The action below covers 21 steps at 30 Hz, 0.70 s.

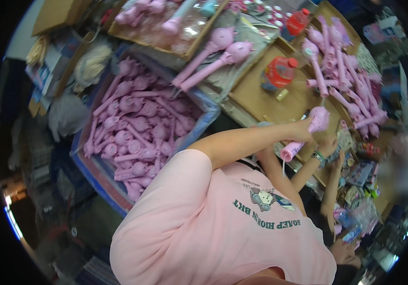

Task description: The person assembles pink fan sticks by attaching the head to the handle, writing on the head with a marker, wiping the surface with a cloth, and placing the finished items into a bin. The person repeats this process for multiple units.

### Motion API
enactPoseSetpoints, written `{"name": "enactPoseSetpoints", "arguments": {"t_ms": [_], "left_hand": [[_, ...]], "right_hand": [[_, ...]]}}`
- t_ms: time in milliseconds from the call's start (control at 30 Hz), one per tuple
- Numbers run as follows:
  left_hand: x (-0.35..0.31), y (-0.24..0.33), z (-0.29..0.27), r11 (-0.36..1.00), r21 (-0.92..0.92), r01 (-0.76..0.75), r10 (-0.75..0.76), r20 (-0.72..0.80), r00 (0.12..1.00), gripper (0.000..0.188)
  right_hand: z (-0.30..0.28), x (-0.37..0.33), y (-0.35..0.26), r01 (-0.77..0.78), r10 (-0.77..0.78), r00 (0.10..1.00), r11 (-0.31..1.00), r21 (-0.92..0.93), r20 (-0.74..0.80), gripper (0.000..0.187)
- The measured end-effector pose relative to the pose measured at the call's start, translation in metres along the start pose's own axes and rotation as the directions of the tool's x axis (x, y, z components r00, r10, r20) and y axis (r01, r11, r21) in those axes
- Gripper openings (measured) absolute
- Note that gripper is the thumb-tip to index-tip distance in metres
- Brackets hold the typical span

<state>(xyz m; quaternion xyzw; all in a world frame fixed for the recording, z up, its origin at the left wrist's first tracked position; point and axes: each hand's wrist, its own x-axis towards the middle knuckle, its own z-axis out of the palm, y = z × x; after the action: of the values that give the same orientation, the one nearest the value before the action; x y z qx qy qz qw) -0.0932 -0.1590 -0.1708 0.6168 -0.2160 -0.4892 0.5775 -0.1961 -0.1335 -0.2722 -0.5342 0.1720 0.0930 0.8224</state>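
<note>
Wand (319,118), pink with a round animal-like head: it sits over the near edge of the desk (256,97), tilted, head up and to the right, handle end pointing down toward you. Your left hand (305,126) reaches out across your pink shirt (204,223) and is closed around the wand just below its head, fingers wrapped over the shaft.

Your right hand I cannot pick out. Several bare forearms crowd together just below the wand, one with a bracelet (318,156) at the wrist and its hand close beside the wand, but you cannot tell from this view whose they are or whether they grip anything.

To your left, a blue-rimmed bin (209,113) is heaped with more pink wands. Beyond the bin, two wands (213,57) lie side by side on clear plastic. On the desk, a red-capped bottle (280,71) stands behind the held wand, and a loose pile (341,71) of wands stretches along the desk's right side. A second red bottle (298,21) stands farther back.
</note>
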Motion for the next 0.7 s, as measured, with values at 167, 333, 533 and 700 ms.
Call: {"name": "enactPoseSetpoints", "arguments": {"t_ms": [167, 333, 533, 700], "left_hand": [[0.052, -0.038, 0.055, 0.954, 0.077, -0.29, 0.289, 0.029, 0.957, 0.071], [0.035, -0.028, 0.069, 0.844, 0.398, -0.361, 0.282, 0.244, 0.928, 0.041], [-0.112, -0.012, 0.035, 0.502, 0.717, -0.483, 0.685, 0.011, 0.729, 0.023], [-0.176, -0.014, -0.006, 0.815, 0.283, -0.506, 0.556, -0.134, 0.821, 0.024]], "right_hand": [[-0.019, -0.024, 0.012, -0.264, 0.322, 0.905, 0.937, 0.227, -0.277, 0.026], [-0.03, -0.024, -0.015, -0.146, 0.178, 0.95, 0.98, 0.137, -0.256, 0.029], [0.006, 0.063, -0.077, -0.049, 0.013, 0.914, 0.996, -0.079, -0.405, 0.026], [0.062, 0.147, -0.102, 0.125, -0.251, 0.928, 0.906, -0.404, -0.274, 0.027]]}}
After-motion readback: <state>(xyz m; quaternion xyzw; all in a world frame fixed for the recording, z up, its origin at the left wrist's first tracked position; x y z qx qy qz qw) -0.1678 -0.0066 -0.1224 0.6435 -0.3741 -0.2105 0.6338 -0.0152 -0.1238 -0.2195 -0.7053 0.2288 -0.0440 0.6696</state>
